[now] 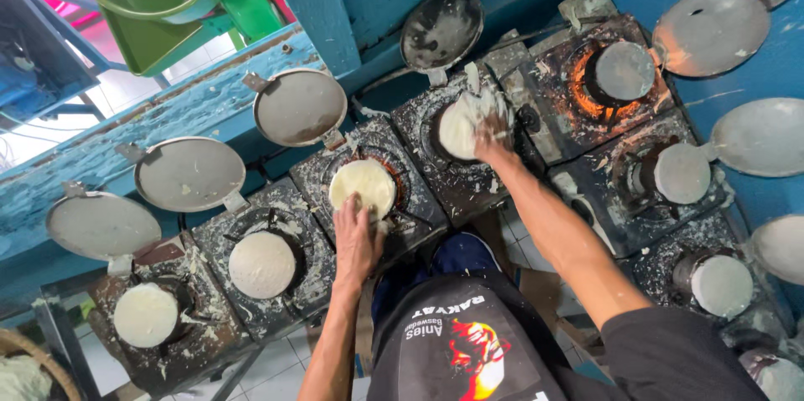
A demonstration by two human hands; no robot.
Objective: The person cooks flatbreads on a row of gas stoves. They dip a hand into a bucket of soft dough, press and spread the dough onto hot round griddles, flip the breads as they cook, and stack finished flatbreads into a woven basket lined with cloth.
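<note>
From over the person's head, a curved row of small round burners runs left to right, each with a hinged lid tipped back. The left hand lies flat, fingers spread, on the near edge of the middle batter disc, which sits just beyond it. The right hand reaches farther and to the right, fingertips pinching the right edge of the next disc, which lies just left of it. More pale discs cook at left; bare plates stand at right.
</note>
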